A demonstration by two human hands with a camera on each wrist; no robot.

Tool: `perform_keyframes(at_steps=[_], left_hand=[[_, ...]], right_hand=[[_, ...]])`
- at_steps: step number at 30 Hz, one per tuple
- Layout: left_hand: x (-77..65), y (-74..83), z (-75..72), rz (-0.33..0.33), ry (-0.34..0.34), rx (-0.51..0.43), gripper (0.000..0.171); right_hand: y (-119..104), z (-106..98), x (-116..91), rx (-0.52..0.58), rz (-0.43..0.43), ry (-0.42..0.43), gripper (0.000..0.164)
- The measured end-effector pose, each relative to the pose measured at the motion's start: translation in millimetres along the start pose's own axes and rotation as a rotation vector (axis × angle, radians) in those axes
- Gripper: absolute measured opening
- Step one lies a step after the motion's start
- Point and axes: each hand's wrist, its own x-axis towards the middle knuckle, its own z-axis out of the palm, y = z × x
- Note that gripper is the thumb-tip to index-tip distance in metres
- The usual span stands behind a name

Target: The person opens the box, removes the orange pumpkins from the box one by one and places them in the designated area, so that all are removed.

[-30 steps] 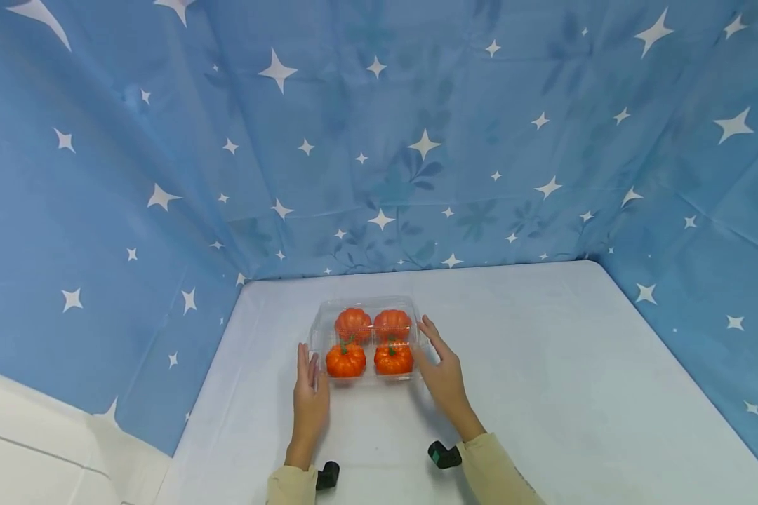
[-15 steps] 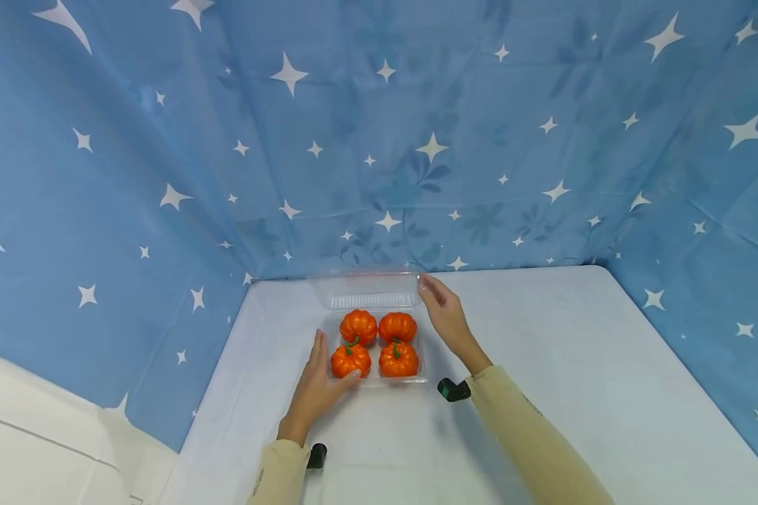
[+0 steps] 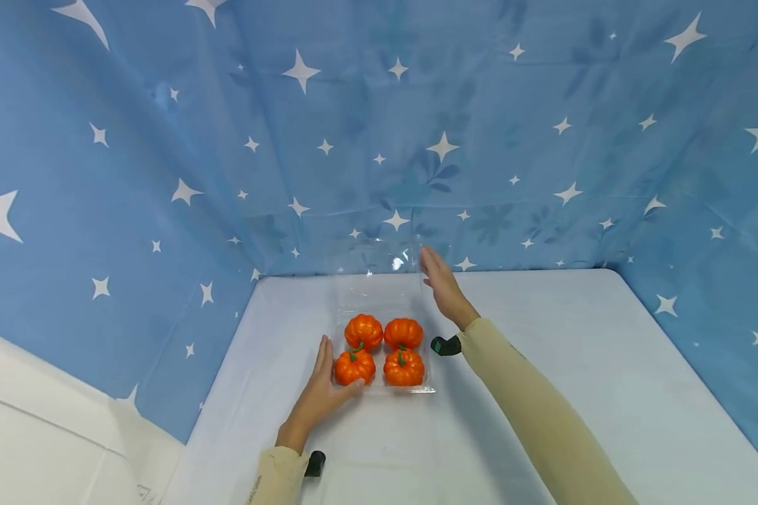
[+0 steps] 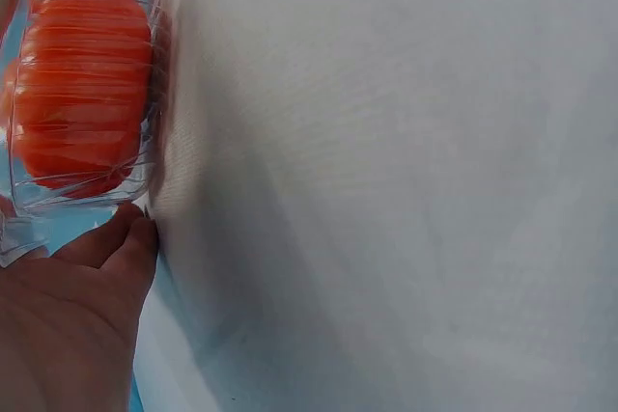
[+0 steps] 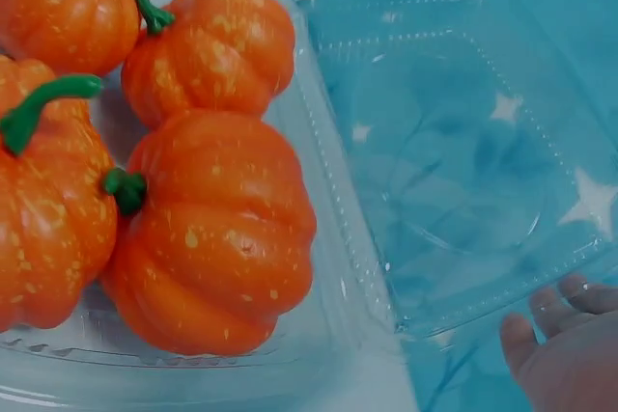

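A clear plastic clamshell container point(image 3: 410, 390) stands on the table with several small orange pumpkins in it. A front pumpkin point(image 3: 404, 368) and a back one point(image 3: 363, 331) show green stems. The transparent lid point(image 3: 379, 284) is raised at the back, against the curtain. My left hand point(image 3: 318, 401) holds the container's front left corner, thumb along the front and fingers at the left side. At the lid's right edge is my right hand point(image 3: 443, 289), its fingers extended. The right wrist view shows its fingertips point(image 5: 546, 308) at the lid's rim.
The white table point(image 3: 524, 400) reaches well to the right of the container. A blue curtain point(image 3: 379, 140) with white stars encloses the back and sides. A white surface point(image 3: 50, 421) lies at the lower left.
The lid has swung from lying over the pumpkins to standing open at the back. My right hand moved up and back with it; my left hand shifted onto the front left corner.
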Motion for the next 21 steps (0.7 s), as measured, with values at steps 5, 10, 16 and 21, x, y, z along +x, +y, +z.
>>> perform_keyframes(at_steps=[5, 10, 16, 21], left_hand=[[-1.4, 0.2, 0.9, -0.002, 0.003, 0.000, 0.123], [-0.7, 0.3, 0.6, 0.003, 0.005, 0.009, 0.122], [-1.6, 2.2, -0.2, -0.007, -0.004, -0.005, 0.122], [-0.2, 4.5, -1.4, -0.004, -0.004, 0.008, 0.121]], right_hand=[[14, -4, 10, 0.108, 0.099, 0.006, 0.083], [30, -8, 12, 0.193, 0.160, -0.005, 0.086], [51, -10, 8, 0.306, 0.250, -0.005, 0.091], [62, -10, 5, 0.413, 0.281, 0.045, 0.088]])
